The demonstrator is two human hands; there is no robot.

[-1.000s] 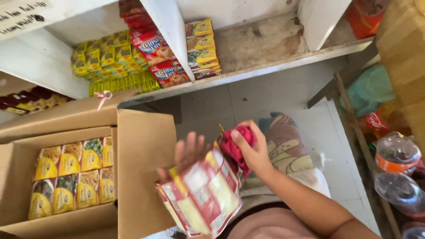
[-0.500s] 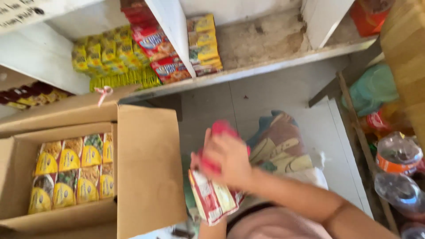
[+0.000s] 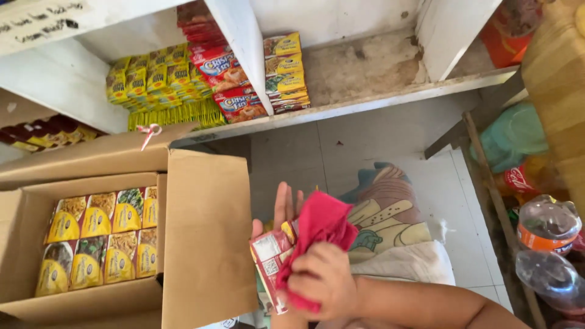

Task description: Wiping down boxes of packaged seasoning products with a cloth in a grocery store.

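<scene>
Red cloth [image 3: 320, 234] over snack packets [image 3: 268, 262] — right hand [image 3: 323, 280]

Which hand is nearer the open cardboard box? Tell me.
Left. The left hand, behind the snack packets, sits just beside the cardboard box flap; the right hand, gripping the red cloth, is farther away.

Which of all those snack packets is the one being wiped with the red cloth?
The red-and-white snack packet held in the left hand, under the red cloth in the right hand. The other packets sit untouched in the cardboard box or on the white shelf.
</scene>
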